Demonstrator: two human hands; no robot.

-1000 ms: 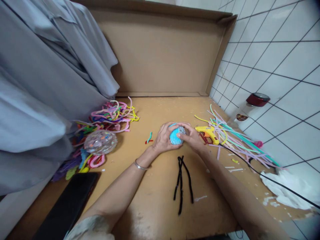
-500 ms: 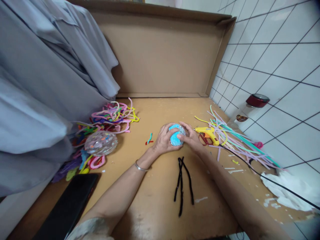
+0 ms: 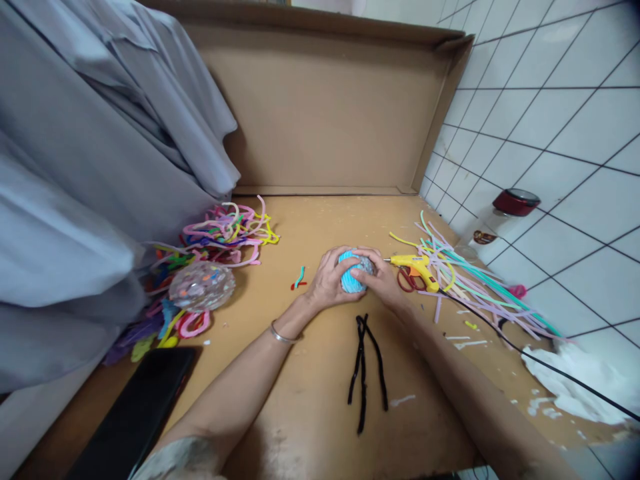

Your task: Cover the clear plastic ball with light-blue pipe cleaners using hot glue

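Between my two hands sits a ball (image 3: 352, 275), bright blue and ribbed on the left, clear and glittery on its right side. My left hand (image 3: 327, 277) curls around the blue side, thumb across the top. From the right, my right hand (image 3: 384, 279) grips the clear side, its thumb on the blue part. Fingers hide much of the ball's far and lower surface. Closer to me, several black pipe cleaners (image 3: 362, 367) lie on the table, crossing at their far ends. Left of my hands are a short teal piece (image 3: 300, 276) and a red piece (image 3: 295, 287).
A yellow glue gun (image 3: 414, 263) with a black cord and red-handled scissors (image 3: 411, 280) lie right, beside pastel pipe cleaners (image 3: 465, 280). Tangled pipe cleaners (image 3: 225, 230), a clear speckled ball (image 3: 202, 287) and a black phone (image 3: 145, 400) are left. A jar (image 3: 493, 223) stands by the tiles.
My right hand's fingers have drawn in over the top of the ball, covering more of it. The ball and my left hand stay nearly in place.
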